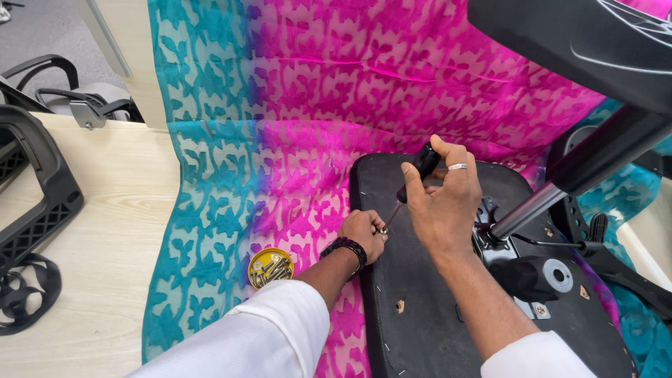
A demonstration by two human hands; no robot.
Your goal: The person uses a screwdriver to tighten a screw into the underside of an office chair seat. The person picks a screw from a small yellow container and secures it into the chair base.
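right hand [442,203] clamped on black screwdriver [418,171]; left hand [362,232] pinching, seemingly, a screw | padded seat underside [420,308]

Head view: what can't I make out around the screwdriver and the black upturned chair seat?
- Tip of the black-handled screwdriver: hidden in the head view by the left hand's fingers.
- Whatever the left hand pinches: too small to tell.
- Black upturned chair seat: cut off by the bottom edge.
- Round yellow tin of metal screws: contents too small to count.
- Right hand palm: faces away.
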